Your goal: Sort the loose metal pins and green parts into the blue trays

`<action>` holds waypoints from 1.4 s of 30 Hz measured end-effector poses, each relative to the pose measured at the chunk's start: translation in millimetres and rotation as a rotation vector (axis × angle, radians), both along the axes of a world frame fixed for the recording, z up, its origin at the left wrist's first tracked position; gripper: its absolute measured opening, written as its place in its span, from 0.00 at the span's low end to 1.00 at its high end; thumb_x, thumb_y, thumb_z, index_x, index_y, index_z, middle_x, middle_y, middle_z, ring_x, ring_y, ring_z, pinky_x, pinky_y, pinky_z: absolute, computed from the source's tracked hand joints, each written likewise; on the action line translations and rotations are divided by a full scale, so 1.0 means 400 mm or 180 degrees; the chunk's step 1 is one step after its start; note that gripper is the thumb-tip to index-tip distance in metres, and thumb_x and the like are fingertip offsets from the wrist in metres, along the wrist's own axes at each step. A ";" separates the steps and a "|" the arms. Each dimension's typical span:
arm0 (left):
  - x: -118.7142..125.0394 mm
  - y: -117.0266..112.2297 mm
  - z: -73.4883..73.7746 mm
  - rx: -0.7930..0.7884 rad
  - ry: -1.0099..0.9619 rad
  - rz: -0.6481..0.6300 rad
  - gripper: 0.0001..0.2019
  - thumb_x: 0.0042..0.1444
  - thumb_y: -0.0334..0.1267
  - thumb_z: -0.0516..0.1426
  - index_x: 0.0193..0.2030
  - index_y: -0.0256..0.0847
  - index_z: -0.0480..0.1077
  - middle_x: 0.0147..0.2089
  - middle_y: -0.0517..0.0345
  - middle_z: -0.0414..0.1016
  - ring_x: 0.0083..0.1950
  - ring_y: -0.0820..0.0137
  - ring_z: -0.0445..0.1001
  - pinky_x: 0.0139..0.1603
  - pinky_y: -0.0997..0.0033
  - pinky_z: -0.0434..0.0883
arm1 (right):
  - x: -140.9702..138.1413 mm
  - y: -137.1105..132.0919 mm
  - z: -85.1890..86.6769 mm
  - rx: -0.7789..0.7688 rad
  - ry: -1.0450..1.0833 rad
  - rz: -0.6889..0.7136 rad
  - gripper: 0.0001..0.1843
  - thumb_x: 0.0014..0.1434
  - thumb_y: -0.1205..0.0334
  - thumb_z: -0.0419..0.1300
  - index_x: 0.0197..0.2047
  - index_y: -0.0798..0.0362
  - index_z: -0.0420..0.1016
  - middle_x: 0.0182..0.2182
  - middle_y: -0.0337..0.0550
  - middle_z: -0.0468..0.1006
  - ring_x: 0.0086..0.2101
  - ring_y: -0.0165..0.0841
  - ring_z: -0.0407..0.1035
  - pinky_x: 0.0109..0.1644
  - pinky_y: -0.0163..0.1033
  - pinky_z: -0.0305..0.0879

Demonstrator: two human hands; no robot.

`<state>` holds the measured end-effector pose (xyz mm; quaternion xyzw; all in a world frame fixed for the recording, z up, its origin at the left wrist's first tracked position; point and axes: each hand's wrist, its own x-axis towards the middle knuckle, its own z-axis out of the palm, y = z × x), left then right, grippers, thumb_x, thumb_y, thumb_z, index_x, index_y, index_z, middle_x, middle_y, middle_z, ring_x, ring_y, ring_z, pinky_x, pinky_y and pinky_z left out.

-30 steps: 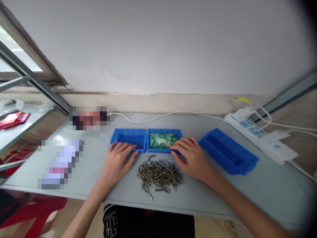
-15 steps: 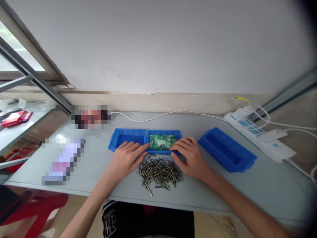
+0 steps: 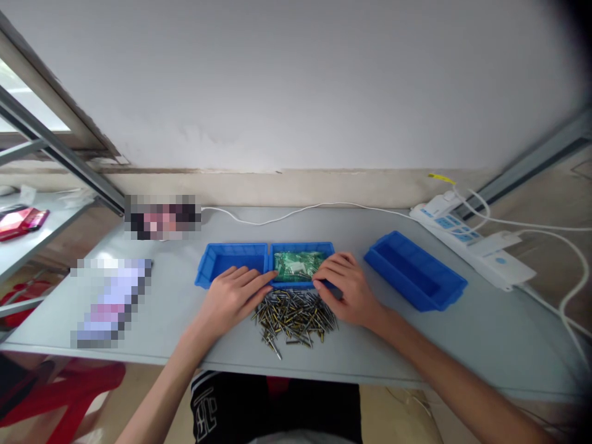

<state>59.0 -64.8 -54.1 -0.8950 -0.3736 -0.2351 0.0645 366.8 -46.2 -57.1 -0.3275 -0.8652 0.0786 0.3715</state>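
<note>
My left hand [image 3: 234, 295] lies flat on the grey table [image 3: 416, 345], fingers stretched against the front of an empty blue bin [image 3: 231, 262]. My right hand [image 3: 346, 287] rests with spread fingers on the front right corner of a second blue bin [image 3: 324, 250] that holds small green circuit boards [image 3: 296, 265]. Between the hands, just in front of the bins, lies a heap of several small brass and steel pins [image 3: 293, 316]. Neither hand holds anything.
A third empty blue bin [image 3: 414, 279] sits at an angle to the right. A white power strip [image 3: 472, 242] with white cables lies at the far right. Two blurred-out items [image 3: 111, 302] are on the left. A white wall rises behind the table.
My left hand slid right from the empty bin's front toward the seam between the two bins. The right hand stayed put. The view shifted slightly.
</note>
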 end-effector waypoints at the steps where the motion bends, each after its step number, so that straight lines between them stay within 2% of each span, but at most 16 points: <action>1: -0.001 0.000 -0.001 0.0019 0.0010 -0.0004 0.16 0.80 0.41 0.55 0.65 0.41 0.77 0.43 0.55 0.86 0.38 0.65 0.79 0.39 0.63 0.69 | -0.001 0.000 0.001 0.0014 0.0014 0.0003 0.10 0.74 0.66 0.57 0.39 0.48 0.76 0.34 0.41 0.84 0.38 0.39 0.74 0.52 0.50 0.63; 15: -0.016 0.006 -0.010 0.0009 -0.0045 -0.0142 0.15 0.79 0.41 0.55 0.65 0.42 0.77 0.42 0.55 0.86 0.39 0.66 0.80 0.40 0.64 0.72 | -0.008 -0.005 -0.005 0.0139 0.0028 0.0035 0.12 0.74 0.66 0.58 0.36 0.49 0.76 0.31 0.40 0.83 0.36 0.38 0.74 0.50 0.50 0.67; 19: -0.018 0.010 -0.013 -0.0005 -0.0076 -0.0157 0.16 0.79 0.42 0.55 0.66 0.43 0.77 0.42 0.55 0.86 0.40 0.66 0.80 0.42 0.64 0.72 | -0.001 -0.008 0.017 0.0331 0.0148 -0.0025 0.09 0.73 0.68 0.59 0.41 0.48 0.79 0.36 0.41 0.87 0.37 0.38 0.78 0.51 0.50 0.68; 22: -0.019 0.009 -0.013 -0.0020 -0.0083 -0.0160 0.16 0.79 0.41 0.55 0.66 0.43 0.77 0.43 0.54 0.86 0.40 0.65 0.80 0.42 0.64 0.72 | 0.038 -0.024 0.051 0.0626 0.0279 -0.0601 0.09 0.72 0.69 0.60 0.47 0.46 0.81 0.41 0.43 0.88 0.40 0.40 0.80 0.51 0.51 0.70; 25: -0.016 0.007 -0.012 0.0028 -0.0080 -0.0175 0.16 0.79 0.41 0.55 0.66 0.44 0.76 0.43 0.55 0.85 0.40 0.66 0.81 0.41 0.64 0.72 | 0.108 -0.053 0.068 0.0912 0.0162 -0.1740 0.10 0.73 0.66 0.61 0.53 0.48 0.82 0.46 0.50 0.87 0.46 0.48 0.80 0.56 0.55 0.71; 27: -0.012 0.005 -0.010 0.0089 -0.0054 -0.0168 0.17 0.79 0.42 0.56 0.68 0.42 0.74 0.40 0.57 0.84 0.38 0.66 0.80 0.39 0.64 0.72 | 0.158 -0.074 0.057 0.0942 -0.0198 -0.2447 0.16 0.73 0.61 0.62 0.61 0.51 0.81 0.52 0.58 0.86 0.50 0.55 0.79 0.56 0.59 0.71; 29: -0.006 0.003 -0.007 0.0148 -0.0025 -0.0150 0.19 0.78 0.42 0.56 0.71 0.40 0.72 0.39 0.58 0.83 0.37 0.66 0.80 0.38 0.63 0.71 | 0.199 -0.090 0.030 0.0823 -0.0652 -0.2769 0.23 0.74 0.55 0.61 0.68 0.55 0.76 0.55 0.63 0.84 0.49 0.58 0.79 0.52 0.60 0.73; 32: 0.002 0.000 -0.001 0.0255 0.0028 -0.0090 0.20 0.79 0.42 0.55 0.72 0.40 0.70 0.39 0.57 0.84 0.36 0.65 0.79 0.37 0.63 0.70 | 0.233 -0.106 -0.018 0.0551 -0.1063 -0.2679 0.25 0.76 0.53 0.58 0.68 0.58 0.75 0.48 0.60 0.87 0.41 0.53 0.82 0.41 0.52 0.74; 35: 0.004 -0.003 0.004 0.0281 0.0057 -0.0055 0.19 0.79 0.42 0.55 0.71 0.40 0.70 0.40 0.56 0.85 0.37 0.64 0.79 0.38 0.62 0.68 | 0.246 -0.115 -0.043 0.0619 -0.1229 -0.2369 0.20 0.78 0.53 0.57 0.61 0.58 0.80 0.43 0.55 0.89 0.39 0.49 0.83 0.39 0.49 0.74; 39: 0.000 -0.006 0.009 0.0312 -0.0040 0.0017 0.19 0.79 0.41 0.56 0.71 0.37 0.70 0.42 0.54 0.85 0.39 0.63 0.78 0.40 0.62 0.68 | 0.266 -0.130 -0.032 0.0835 -0.1187 -0.1778 0.12 0.76 0.58 0.60 0.45 0.52 0.84 0.36 0.47 0.89 0.36 0.44 0.82 0.45 0.49 0.75; 42: 0.000 -0.007 0.012 0.0350 -0.0084 0.0068 0.18 0.79 0.40 0.55 0.70 0.37 0.71 0.43 0.53 0.85 0.39 0.63 0.78 0.40 0.62 0.69 | 0.280 -0.142 -0.016 0.0804 -0.1212 -0.1280 0.10 0.71 0.66 0.59 0.40 0.53 0.83 0.34 0.46 0.88 0.35 0.41 0.80 0.42 0.47 0.74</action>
